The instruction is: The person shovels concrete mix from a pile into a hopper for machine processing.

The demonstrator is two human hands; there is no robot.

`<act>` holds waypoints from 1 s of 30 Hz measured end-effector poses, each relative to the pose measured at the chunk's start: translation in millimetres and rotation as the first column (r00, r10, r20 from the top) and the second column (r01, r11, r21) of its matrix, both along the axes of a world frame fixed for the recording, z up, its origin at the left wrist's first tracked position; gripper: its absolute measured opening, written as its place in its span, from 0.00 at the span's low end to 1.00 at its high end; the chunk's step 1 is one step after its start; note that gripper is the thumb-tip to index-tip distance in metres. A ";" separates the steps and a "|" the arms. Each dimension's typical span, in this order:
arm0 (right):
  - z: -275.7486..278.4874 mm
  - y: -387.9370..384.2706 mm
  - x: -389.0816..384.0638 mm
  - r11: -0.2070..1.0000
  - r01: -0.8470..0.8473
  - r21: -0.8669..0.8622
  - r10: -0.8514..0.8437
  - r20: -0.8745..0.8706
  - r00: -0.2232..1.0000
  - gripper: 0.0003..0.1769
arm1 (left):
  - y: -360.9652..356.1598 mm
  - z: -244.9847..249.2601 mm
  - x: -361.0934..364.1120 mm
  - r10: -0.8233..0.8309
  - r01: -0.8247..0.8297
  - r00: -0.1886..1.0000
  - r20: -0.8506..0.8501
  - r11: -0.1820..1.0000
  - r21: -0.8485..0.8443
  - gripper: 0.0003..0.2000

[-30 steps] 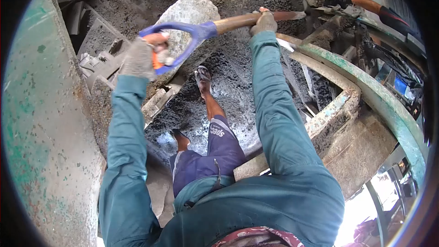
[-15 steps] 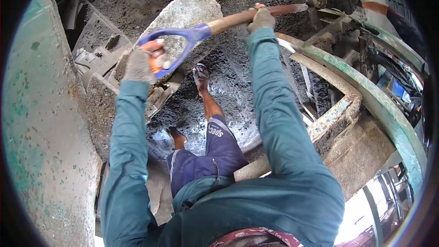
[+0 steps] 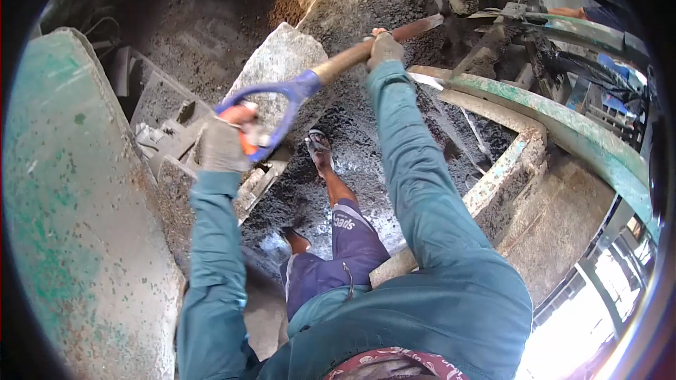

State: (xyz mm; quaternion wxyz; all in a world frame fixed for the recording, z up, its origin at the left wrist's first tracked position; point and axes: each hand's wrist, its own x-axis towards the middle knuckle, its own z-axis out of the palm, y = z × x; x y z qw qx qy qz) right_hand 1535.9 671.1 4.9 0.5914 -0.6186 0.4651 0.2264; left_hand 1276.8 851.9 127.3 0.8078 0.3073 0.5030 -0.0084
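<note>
A shovel (image 3: 343,62) with a blue D-shaped handle and a wooden shaft lies across the upper middle of the view, slanting up to the right. My left hand (image 3: 227,142), in a grey glove with bare fingertips, is closed round the orange grip inside the blue handle. Farther along, my right hand (image 3: 385,49), gloved too, is wrapped round the shaft near its darker end. The blade is not clearly visible. Below the shovel, my feet in sandals (image 3: 319,142) stand on wet, dark, gritty ground (image 3: 366,142).
A large green-stained slab (image 3: 84,197) fills the left side. A pale stone slab (image 3: 282,53) lies behind the handle. To the right curves a green metal rim (image 3: 556,116) beside a rusty frame (image 3: 514,162). Another person's legs (image 3: 581,0) show at the upper right.
The view has shifted, and the surroundings sit farther left at the top and farther right at the left slab. Another person's legs now show more clearly. Both hands still hold the shovel.
</note>
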 end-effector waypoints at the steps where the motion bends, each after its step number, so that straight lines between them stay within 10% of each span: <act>1: -28.5 -21.7 19.5 0.999 -0.009 -0.037 0.010 0.022 1.000 0.19 | -24.1 -18.9 1.8 0.017 -0.018 1.000 -0.024 0.999 -0.038 0.05; 8: -169.5 -105.0 40.6 0.999 -0.034 -0.026 0.029 -0.152 0.988 0.18 | -79.6 -30.6 0.3 -0.043 0.044 0.997 -0.062 0.999 0.018 0.04; 16: -33.8 61.5 -53.4 0.975 0.098 0.200 -0.066 -0.160 0.985 0.31 | 110.7 92.5 6.6 -0.372 0.374 0.926 -0.066 0.878 0.300 0.03; 20: -13.1 76.2 -63.9 0.970 0.063 0.235 -0.019 -0.188 0.982 0.37 | 113.9 129.1 -15.2 -0.281 0.281 0.959 -0.043 0.912 0.298 0.04; 28: -31.0 -20.4 2.7 0.993 0.097 -0.061 -0.108 -0.219 0.970 0.29 | 26.9 3.7 25.3 -0.302 0.295 0.951 0.066 0.951 0.090 0.04; 30: -39.1 -3.2 17.9 0.661 -0.698 -0.274 0.589 -0.386 0.710 0.33 | 40.4 36.2 56.9 -0.371 0.362 0.929 0.003 0.908 0.213 0.05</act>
